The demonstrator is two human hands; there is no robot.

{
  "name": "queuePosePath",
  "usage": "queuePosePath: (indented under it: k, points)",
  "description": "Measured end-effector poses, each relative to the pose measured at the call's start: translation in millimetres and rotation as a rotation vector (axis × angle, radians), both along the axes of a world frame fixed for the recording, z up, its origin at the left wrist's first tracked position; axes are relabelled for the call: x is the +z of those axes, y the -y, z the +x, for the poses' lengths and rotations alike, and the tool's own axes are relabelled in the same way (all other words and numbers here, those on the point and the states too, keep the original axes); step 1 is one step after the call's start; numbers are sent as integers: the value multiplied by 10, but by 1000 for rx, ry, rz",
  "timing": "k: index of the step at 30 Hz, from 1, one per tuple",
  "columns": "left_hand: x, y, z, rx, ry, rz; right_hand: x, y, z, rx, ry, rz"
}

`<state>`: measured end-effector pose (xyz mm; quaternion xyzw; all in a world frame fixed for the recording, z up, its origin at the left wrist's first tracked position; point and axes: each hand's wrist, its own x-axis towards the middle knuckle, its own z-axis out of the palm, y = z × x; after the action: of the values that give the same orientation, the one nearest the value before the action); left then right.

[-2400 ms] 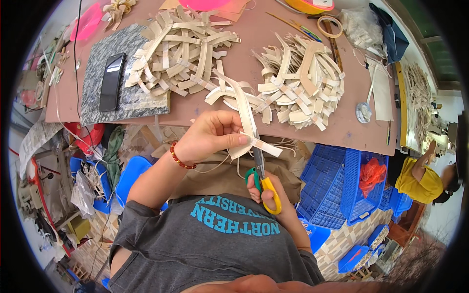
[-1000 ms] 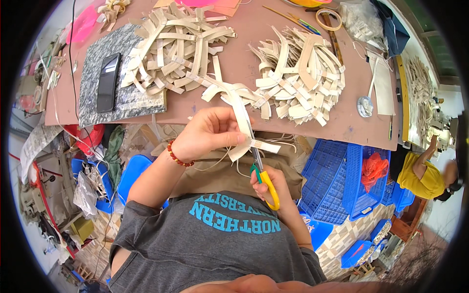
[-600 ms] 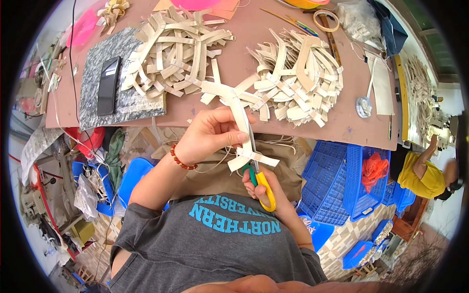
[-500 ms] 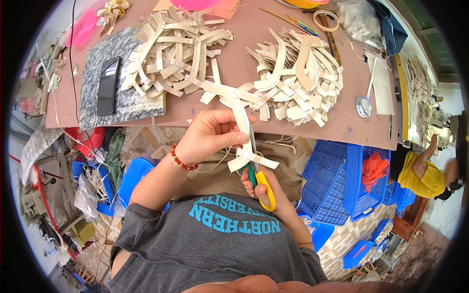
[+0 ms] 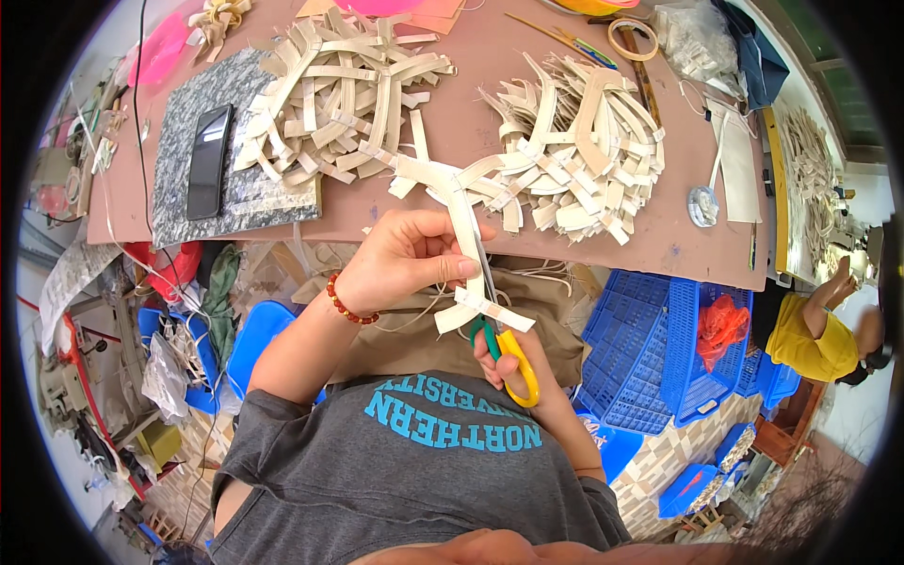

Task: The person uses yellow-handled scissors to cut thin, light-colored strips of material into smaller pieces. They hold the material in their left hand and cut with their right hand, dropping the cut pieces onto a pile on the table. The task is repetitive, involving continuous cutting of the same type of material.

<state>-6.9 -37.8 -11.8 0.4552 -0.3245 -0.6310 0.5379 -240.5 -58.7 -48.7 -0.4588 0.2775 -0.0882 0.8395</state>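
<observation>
A cream branched fabric strap (image 5: pixel 460 212) is pinched between the thumb and fingers of my left hand (image 5: pixel 405 264) in front of the table edge. Its upper arms spread over the table, and its lower end forks into two short tails. Below it my right hand (image 5: pixel 518 372) grips scissors with one green and one yellow handle (image 5: pixel 531 384). The blades point up along the strap's right edge, partly behind it; whether they touch the cloth I cannot tell. Ahead lie a left heap of similar straps (image 5: pixel 330 104) and a right heap (image 5: pixel 589 141).
On the brown table (image 5: pixel 395 209) a black phone (image 5: pixel 209 162) rests on a grey speckled slab (image 5: pixel 264 215). A tape roll (image 5: pixel 633 40) and pens lie at the back. Blue crates (image 5: pixel 626 353) stand at my right. Farther right is a person in a yellow shirt (image 5: pixel 815 339).
The strap's upper right arm has swung up and now stretches toward the right heap. Its forked lower end and the scissors have shifted only slightly.
</observation>
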Motion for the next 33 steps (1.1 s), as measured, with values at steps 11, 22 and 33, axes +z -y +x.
queuePosePath:
  k: [11,22,33]
  points:
    - [-72,39,53,226,-133,-13,-41,-7,-36,0,-43,42]
    - [-49,33,1,154,-121,-30,40,-88,19,9,-83,24]
    - [-51,18,6,115,-90,-18,-24,-95,20,-27,-78,-83]
